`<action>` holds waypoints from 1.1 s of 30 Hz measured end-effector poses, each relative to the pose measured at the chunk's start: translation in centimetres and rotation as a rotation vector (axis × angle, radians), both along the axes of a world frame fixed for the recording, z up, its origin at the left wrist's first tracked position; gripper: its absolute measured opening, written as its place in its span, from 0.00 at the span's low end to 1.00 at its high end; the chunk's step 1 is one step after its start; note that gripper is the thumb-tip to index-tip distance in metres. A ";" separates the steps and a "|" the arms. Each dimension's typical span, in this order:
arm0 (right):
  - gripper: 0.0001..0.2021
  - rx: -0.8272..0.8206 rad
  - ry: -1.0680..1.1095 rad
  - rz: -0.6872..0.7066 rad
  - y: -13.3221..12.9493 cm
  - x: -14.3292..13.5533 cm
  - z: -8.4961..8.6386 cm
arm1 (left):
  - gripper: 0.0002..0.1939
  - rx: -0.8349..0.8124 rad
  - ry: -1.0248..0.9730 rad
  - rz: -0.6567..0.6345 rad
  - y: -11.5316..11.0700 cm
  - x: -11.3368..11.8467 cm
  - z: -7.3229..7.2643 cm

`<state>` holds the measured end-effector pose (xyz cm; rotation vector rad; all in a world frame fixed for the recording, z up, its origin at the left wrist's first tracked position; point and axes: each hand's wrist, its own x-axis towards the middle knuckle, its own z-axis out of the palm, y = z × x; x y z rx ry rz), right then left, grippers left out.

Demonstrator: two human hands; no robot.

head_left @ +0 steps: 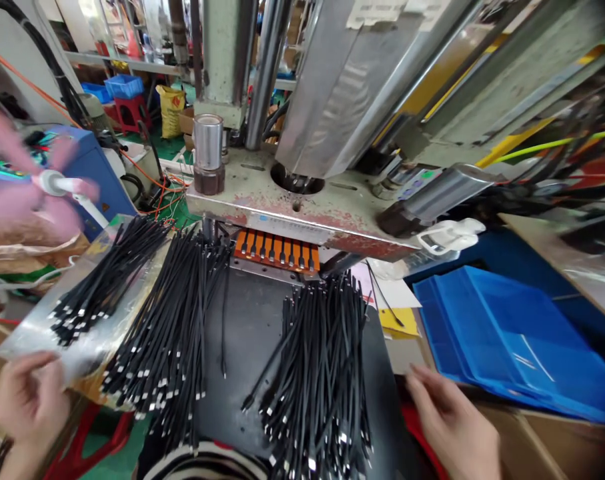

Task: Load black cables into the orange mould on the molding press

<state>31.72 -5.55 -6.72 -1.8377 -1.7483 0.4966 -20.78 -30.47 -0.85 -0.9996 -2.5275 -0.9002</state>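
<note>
My left hand (29, 393) is at the lower left, beside a metal sheet (89, 343). Its fingers are curled in and I see nothing in them. At the lower right, my right hand (452, 423) is also loosely closed, a little blurred, with nothing visible in it, apart from the dark work table (242, 320). A thick bundle of black cables (322, 360) with metal plugs lies on the table between the hands. Nearer my left hand are a second cable bundle (167, 320) and a third cable bundle (112, 273). An orange mould (277, 251) under the press holds several cable ends.
The press (292, 213) with its steel pillars stands straight ahead. A pink fan (47, 180) is at the left. Blue plastic trays (507, 333) are stacked at the right, by cardboard boxes (557, 447). A red stool (89, 443) shows below the table's left side.
</note>
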 end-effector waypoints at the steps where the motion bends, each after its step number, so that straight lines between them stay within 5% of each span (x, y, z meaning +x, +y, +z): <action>1: 0.22 0.018 0.059 0.082 1.5 -2.2 1.4 | 0.10 0.015 0.061 -0.195 2.0 0.5 1.2; 4: 0.16 0.049 0.164 0.521 4.5 -11.3 5.5 | 0.10 -0.265 0.153 -0.763 9.3 3.6 3.5; 6: 0.12 0.062 0.178 0.853 5.4 -17.6 7.4 | 0.14 -0.454 0.272 -0.913 14.3 6.1 3.8; 9: 0.10 0.071 0.133 1.130 6.4 -24.8 8.5 | 0.16 -0.618 0.394 -0.917 20.8 8.8 2.9; 13: 0.13 0.153 0.200 1.153 7.9 -28.8 8.7 | 0.19 -0.696 0.412 -0.734 26.2 9.9 1.3; 16: 0.14 0.277 0.415 0.963 8.9 -27.9 9.4 | 0.22 -0.687 0.400 -0.675 28.1 9.8 0.6; 19: 0.12 0.273 0.456 0.794 8.9 -24.3 10.0 | 0.20 -0.684 0.380 -0.665 28.7 9.4 0.0; 21: 0.10 0.185 0.269 0.679 8.5 -20.7 10.0 | 0.19 -0.684 0.362 -0.665 28.7 9.1 -0.2; 26: 0.15 -0.094 -0.520 0.142 6.2 -11.4 8.3 | 0.17 -0.700 0.321 -0.641 28.4 9.3 0.2; 29: 0.20 -0.188 -0.585 0.099 4.3 -8.2 6.6 | 0.20 -0.723 0.323 -0.641 28.5 9.5 0.7; 33: 0.23 -0.189 -0.485 0.109 2.4 -8.1 5.0 | 0.18 -0.807 0.262 -0.658 29.2 9.5 1.1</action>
